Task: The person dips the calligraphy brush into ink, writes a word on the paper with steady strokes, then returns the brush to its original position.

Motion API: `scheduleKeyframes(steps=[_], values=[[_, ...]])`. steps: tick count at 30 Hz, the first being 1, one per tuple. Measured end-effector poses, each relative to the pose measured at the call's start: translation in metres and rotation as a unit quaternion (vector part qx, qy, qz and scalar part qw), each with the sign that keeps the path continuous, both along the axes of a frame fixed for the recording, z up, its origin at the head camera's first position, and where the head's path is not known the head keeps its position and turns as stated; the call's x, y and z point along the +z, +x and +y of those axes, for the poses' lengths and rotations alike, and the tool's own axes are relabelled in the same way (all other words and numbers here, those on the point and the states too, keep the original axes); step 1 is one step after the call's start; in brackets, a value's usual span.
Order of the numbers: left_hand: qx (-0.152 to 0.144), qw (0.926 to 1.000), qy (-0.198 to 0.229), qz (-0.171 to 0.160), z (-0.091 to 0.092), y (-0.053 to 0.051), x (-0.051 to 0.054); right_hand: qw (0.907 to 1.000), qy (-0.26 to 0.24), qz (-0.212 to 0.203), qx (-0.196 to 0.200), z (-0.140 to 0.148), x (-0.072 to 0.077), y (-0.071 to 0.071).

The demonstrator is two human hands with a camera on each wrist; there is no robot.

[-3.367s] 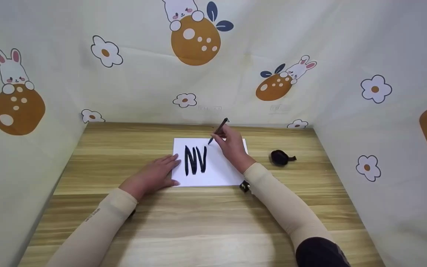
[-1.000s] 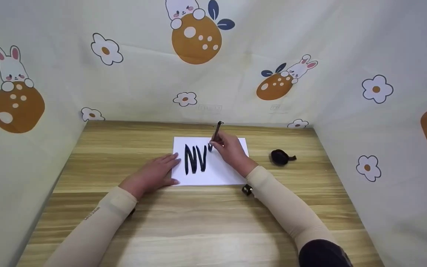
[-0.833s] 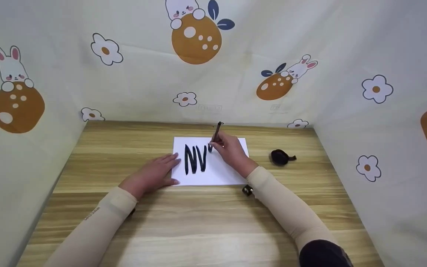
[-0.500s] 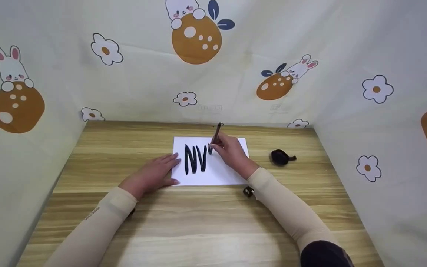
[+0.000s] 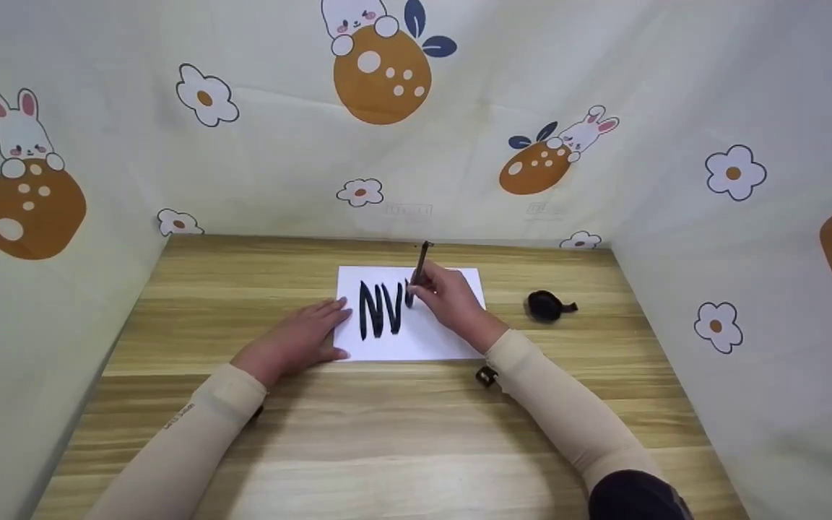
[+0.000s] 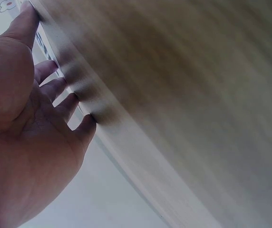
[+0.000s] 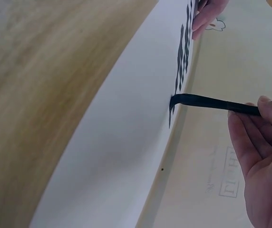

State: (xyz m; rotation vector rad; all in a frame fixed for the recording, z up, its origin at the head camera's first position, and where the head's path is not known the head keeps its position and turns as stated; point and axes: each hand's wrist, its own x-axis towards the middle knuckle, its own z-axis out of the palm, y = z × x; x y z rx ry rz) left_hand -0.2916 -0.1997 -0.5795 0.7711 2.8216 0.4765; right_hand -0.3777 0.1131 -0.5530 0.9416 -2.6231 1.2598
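A white sheet of paper [image 5: 430, 343] lies on the wooden table, bearing thick black strokes [image 5: 378, 318] shaped like an N and a V. Pinched in my right hand [image 5: 456, 300] is a dark-handled brush [image 7: 207, 102], tilted over the paper. In the right wrist view its black tip bends against the sheet, on a newer stroke right of the V. My left hand [image 5: 297, 339] rests at the paper's left edge, fingers spread; in the left wrist view its fingertips [image 6: 87, 124] touch the surface. Part of the new stroke is hidden by the right hand in the head view.
A small black dish [image 5: 544, 307] with a short handle sits on the table [image 5: 387, 440] right of the paper. Cloth walls [image 5: 271, 159] printed with rabbits, oranges and flowers enclose the back and sides. A small black device [image 5: 487, 376] is at my right wrist.
My right hand has lowered the brush onto the paper right of the V and drawn it toward me, lengthening a black stroke there. The left hand stays in place.
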Motion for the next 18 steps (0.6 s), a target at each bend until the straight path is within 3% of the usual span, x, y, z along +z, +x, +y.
scheduleKeyframes(steps=[18], values=[[-0.008, 0.9999, 0.011, 0.007, 0.000, 0.000, 0.001, 0.9997, 0.008, 0.002, 0.025, 0.004, 0.004, 0.014]])
